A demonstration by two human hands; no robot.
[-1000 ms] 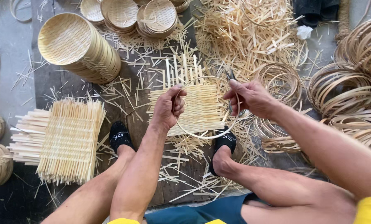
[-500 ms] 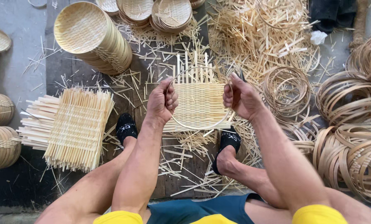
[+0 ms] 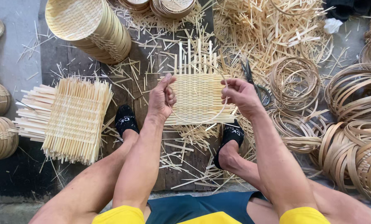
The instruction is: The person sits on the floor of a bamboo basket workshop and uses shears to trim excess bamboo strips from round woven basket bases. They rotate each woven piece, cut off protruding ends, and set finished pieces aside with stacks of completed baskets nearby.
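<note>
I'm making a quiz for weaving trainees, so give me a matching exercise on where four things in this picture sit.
Things:
1. woven mat
2. scissors
3. stack of round trays
4. pile of woven mats

Places:
A. on the floor to the left of the left leg
B. at the top left of the view
C. between the left hand and the right hand, with a thin hoop over it
D. on the strips just beyond the right hand

Pairs: 1-C, 2-D, 3-B, 4-A

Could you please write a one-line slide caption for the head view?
Both hands, left and right, hold a thin bamboo hoop over a square woven mat.
</note>
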